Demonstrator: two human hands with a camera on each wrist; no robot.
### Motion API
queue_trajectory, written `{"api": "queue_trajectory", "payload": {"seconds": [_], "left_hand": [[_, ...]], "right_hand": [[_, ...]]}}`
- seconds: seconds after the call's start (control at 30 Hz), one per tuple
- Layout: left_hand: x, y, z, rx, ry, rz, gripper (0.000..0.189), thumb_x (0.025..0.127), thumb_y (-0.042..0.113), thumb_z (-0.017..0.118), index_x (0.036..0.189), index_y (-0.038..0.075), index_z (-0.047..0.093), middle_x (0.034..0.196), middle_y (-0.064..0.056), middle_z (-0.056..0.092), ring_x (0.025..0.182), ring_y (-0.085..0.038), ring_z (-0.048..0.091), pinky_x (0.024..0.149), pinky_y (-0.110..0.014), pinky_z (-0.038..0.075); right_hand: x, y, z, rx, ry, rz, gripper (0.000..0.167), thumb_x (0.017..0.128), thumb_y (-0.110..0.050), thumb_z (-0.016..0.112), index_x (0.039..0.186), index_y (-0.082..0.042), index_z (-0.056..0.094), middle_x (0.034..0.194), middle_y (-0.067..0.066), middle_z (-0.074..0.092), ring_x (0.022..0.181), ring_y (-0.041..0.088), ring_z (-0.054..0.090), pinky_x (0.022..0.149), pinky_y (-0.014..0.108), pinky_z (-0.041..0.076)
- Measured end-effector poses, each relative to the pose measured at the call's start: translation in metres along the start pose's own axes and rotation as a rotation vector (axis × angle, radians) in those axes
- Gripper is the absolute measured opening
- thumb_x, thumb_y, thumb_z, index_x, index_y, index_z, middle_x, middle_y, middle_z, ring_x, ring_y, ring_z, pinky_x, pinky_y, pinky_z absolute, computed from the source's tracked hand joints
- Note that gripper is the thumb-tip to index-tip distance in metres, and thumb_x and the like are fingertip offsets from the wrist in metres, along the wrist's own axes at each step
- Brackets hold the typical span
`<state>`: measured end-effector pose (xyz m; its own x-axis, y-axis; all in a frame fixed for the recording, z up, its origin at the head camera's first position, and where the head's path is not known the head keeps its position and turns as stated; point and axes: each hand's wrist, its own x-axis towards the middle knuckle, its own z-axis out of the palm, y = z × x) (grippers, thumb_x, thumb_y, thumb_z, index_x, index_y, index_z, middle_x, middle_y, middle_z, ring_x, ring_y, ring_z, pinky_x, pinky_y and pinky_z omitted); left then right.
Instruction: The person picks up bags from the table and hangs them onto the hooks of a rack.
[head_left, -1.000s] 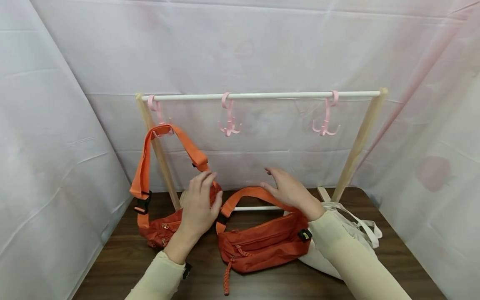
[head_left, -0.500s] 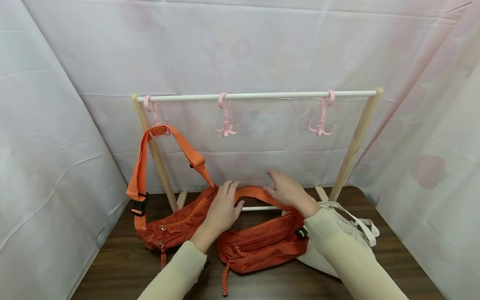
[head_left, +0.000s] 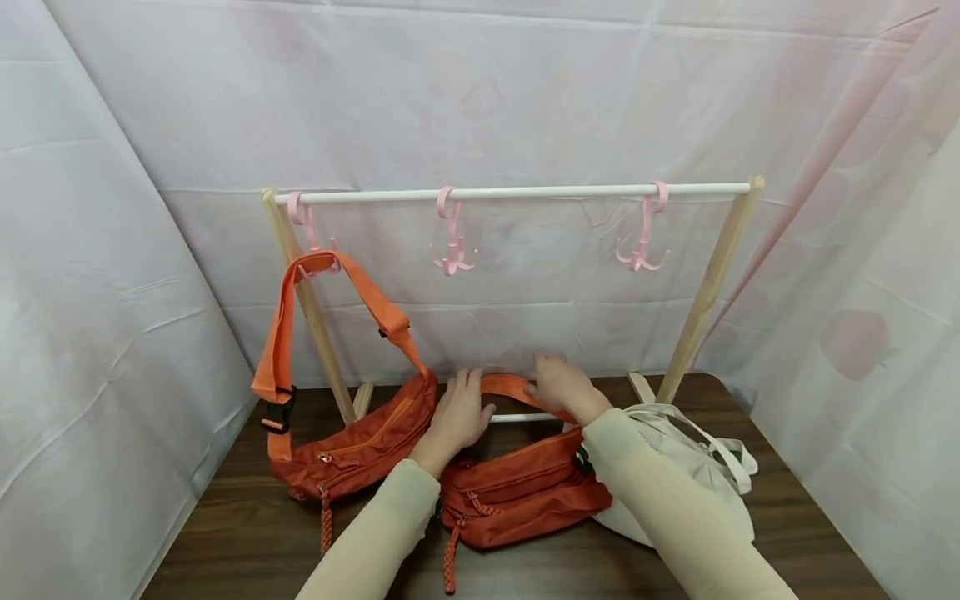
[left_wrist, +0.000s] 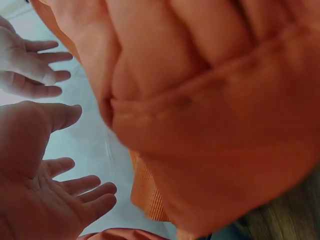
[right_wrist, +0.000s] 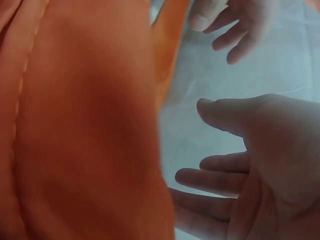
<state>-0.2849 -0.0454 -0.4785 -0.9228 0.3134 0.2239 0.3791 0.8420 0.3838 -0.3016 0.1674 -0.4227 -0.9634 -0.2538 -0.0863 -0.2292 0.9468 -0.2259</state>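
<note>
Two rust-red waist packs with orange straps are in the head view. One waist pack (head_left: pixel 360 446) leans at the left, its strap (head_left: pixel 371 300) looped over the left pink hook (head_left: pixel 309 218). The second waist pack (head_left: pixel 525 492) lies on the table in the middle, its strap (head_left: pixel 510 385) arching up behind it. At this strap's left side is my left hand (head_left: pixel 456 417), its fingers extended in the left wrist view. My right hand (head_left: pixel 562 387) is over the strap's right side. Its fingers look loosely extended in the right wrist view, with red fabric (right_wrist: pixel 90 125) beside them.
A white rail (head_left: pixel 540 192) on wooden posts carries a middle pink hook (head_left: pixel 452 250) and a right pink hook (head_left: pixel 642 242). A cream cloth bag (head_left: pixel 697 454) lies at the right on the dark wooden table (head_left: pixel 225 533). Pale curtains (head_left: pixel 112 333) surround it.
My left hand has moved right, from the hanging waist pack to the middle pack's strap. My right hand has shifted slightly left and lower. The view has panned slightly.
</note>
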Motion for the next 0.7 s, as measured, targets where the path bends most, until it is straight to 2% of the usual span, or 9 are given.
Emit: {"api": "queue_trajectory", "payload": {"seconds": [0.13, 0.27, 0.37, 0.43, 0.57, 0.63, 0.7], "left_hand": [[0.004, -0.004, 0.003, -0.018, -0.014, -0.032, 0.071, 0.104, 0.029, 0.072, 0.16, 0.002, 0.039, 0.156, -0.022, 0.044, 0.143, -0.043, 0.044, 0.11, -0.054, 0.046], [0.005, -0.006, 0.005, -0.023, -0.023, -0.047, 0.071, 0.103, 0.028, 0.073, 0.16, 0.001, 0.039, 0.155, -0.024, 0.044, 0.144, -0.045, 0.042, 0.112, -0.054, 0.044], [0.004, -0.007, 0.006, -0.017, -0.036, -0.054, 0.071, 0.104, 0.028, 0.073, 0.16, 0.0, 0.038, 0.155, -0.024, 0.044, 0.143, -0.045, 0.043, 0.111, -0.053, 0.045], [0.004, -0.006, 0.005, -0.019, -0.044, -0.061, 0.071, 0.104, 0.028, 0.072, 0.16, 0.0, 0.038, 0.155, -0.024, 0.045, 0.143, -0.044, 0.043, 0.111, -0.053, 0.045], [0.003, -0.005, 0.003, -0.018, -0.059, -0.074, 0.07, 0.104, 0.029, 0.071, 0.16, 0.002, 0.038, 0.155, -0.022, 0.045, 0.144, -0.043, 0.043, 0.111, -0.052, 0.044], [0.003, -0.004, 0.002, -0.013, -0.064, -0.071, 0.07, 0.105, 0.03, 0.07, 0.16, 0.003, 0.038, 0.156, -0.021, 0.044, 0.144, -0.042, 0.042, 0.112, -0.052, 0.044], [0.003, -0.003, 0.002, -0.01, -0.063, -0.063, 0.069, 0.105, 0.03, 0.07, 0.16, 0.003, 0.037, 0.156, -0.022, 0.044, 0.145, -0.042, 0.042, 0.112, -0.051, 0.044]], "right_hand": [[0.006, 0.0, 0.008, 0.013, -0.014, 0.028, 0.048, 0.105, -0.029, 0.07, 0.138, 0.004, 0.058, 0.124, 0.019, 0.067, 0.108, 0.037, 0.068, 0.09, 0.054, 0.056], [0.01, 0.002, 0.017, 0.011, -0.025, 0.05, 0.017, 0.102, -0.022, 0.07, 0.101, -0.006, 0.068, 0.092, 0.009, 0.066, 0.081, 0.027, 0.064, 0.073, 0.048, 0.055], [0.014, 0.004, 0.024, -0.016, -0.041, 0.06, 0.019, 0.101, -0.021, 0.07, 0.085, -0.01, 0.067, 0.087, 0.007, 0.065, 0.075, 0.025, 0.061, 0.069, 0.047, 0.054], [0.017, 0.006, 0.029, -0.032, -0.056, 0.068, 0.019, 0.101, -0.022, 0.07, 0.086, -0.011, 0.069, 0.093, 0.008, 0.068, 0.079, 0.025, 0.063, 0.072, 0.047, 0.055], [0.023, 0.011, 0.038, -0.039, -0.075, 0.087, 0.017, 0.102, -0.025, 0.071, 0.107, -0.009, 0.074, 0.114, 0.011, 0.071, 0.093, 0.029, 0.067, 0.078, 0.049, 0.056], [0.025, 0.014, 0.041, -0.041, -0.067, 0.089, 0.017, 0.103, -0.024, 0.07, 0.112, -0.01, 0.074, 0.115, 0.011, 0.071, 0.093, 0.028, 0.067, 0.077, 0.048, 0.057], [0.026, 0.017, 0.043, -0.044, -0.056, 0.08, 0.011, 0.104, -0.02, 0.068, 0.107, -0.011, 0.073, 0.109, 0.01, 0.071, 0.088, 0.026, 0.066, 0.072, 0.046, 0.055]]}}
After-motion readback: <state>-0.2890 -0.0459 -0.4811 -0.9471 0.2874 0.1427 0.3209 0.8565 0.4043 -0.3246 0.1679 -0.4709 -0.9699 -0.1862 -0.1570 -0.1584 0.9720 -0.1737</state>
